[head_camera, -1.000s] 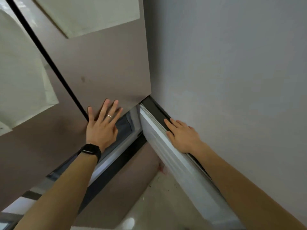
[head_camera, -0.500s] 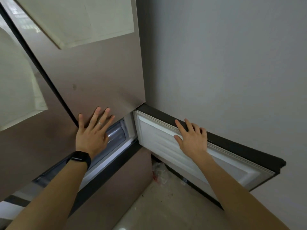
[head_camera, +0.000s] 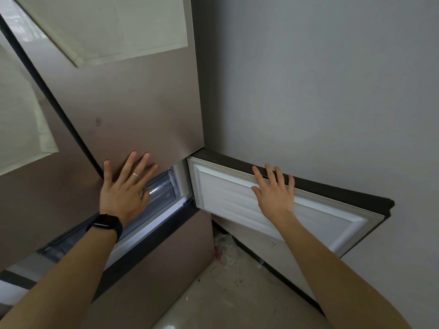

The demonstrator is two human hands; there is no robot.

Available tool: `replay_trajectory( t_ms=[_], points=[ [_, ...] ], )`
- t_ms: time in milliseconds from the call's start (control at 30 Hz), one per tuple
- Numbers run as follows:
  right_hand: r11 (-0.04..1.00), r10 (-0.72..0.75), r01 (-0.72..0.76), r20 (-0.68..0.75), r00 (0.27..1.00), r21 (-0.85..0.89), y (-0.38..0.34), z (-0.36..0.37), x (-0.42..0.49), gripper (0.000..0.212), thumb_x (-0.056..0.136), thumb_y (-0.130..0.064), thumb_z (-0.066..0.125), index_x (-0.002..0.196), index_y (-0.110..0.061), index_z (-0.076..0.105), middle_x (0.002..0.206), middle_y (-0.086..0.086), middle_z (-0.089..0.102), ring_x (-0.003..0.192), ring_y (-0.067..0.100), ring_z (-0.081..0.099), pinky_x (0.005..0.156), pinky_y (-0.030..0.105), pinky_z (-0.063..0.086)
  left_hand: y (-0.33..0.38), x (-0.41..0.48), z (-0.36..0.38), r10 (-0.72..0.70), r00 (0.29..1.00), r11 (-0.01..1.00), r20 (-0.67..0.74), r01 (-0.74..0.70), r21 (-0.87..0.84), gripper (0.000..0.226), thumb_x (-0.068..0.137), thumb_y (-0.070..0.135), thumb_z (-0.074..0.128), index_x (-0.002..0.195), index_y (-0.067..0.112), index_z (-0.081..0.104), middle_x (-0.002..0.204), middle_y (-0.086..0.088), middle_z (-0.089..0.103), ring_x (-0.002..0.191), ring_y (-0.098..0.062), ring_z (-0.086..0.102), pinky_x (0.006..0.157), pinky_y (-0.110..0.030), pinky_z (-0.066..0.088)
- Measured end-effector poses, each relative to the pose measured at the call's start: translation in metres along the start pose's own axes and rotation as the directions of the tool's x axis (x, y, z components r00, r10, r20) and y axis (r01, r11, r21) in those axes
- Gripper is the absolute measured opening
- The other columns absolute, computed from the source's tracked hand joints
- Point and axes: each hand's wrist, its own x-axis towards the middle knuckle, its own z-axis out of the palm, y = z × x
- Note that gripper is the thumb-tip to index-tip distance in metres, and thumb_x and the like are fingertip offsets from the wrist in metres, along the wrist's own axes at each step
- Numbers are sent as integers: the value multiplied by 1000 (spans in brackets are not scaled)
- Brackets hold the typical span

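A brown multi-door fridge fills the left of the head view. My left hand (head_camera: pixel 126 186), with a ring and a black wristband, lies flat with spread fingers on the lower edge of the upper door (head_camera: pixel 133 103). A small lower door (head_camera: pixel 225 193) stands swung out to the right, its white inner panel and seal facing me. My right hand (head_camera: pixel 274 189) rests with straight fingers on that panel, fingertips at its dark top edge. Behind the open door a clear plastic drawer (head_camera: pixel 160 188) shows inside the compartment.
A grey wall (head_camera: pixel 320 79) stands directly right of the fridge, close behind the open door. A crumpled plastic bag (head_camera: pixel 224 249) lies on the tiled floor (head_camera: pixel 225 300) in the corner. A closed brown bottom door (head_camera: pixel 164 262) sits below the compartment.
The small lower door has swung out to the right, and its white inner panel now faces me. My right hand moved along with it. My left hand stayed on the upper door.
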Motion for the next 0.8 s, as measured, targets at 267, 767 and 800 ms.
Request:
replay_trajectory(
  t_ms=[267, 767, 800],
  points=[
    [1000, -4, 4, 1, 1000, 25, 9, 6, 11, 59, 105, -51, 18, 157, -38, -6, 168, 3, 1, 154, 28, -4, 120, 57, 1, 2, 0, -7, -4, 1000, 1000, -1, 4, 25, 69, 89, 41, 39, 155, 25, 37, 169, 0, 13, 156, -27, 9, 117, -67, -13],
    [872, -147, 260, -285, 947, 414, -36, 25, -15, 46, 97, -29, 47, 142, -20, 54, 151, 8, 47, 144, 30, 36, 116, 56, 30, -23, 0, -53, 47, 999, 987, 5, -48, 156, 74, 92, 41, 60, 158, 30, 31, 170, -7, 7, 156, -28, 9, 115, -61, -22],
    [815, -156, 277, -268, 951, 508, -50, 29, -20, 46, 96, -28, 49, 141, -20, 55, 150, 7, 48, 144, 29, 38, 115, 55, 34, -31, 1, -59, 49, 999, 981, -14, -46, 186, 72, 93, 39, 59, 158, 31, 31, 170, -7, 8, 156, -27, 10, 116, -62, -19]
  ],
)
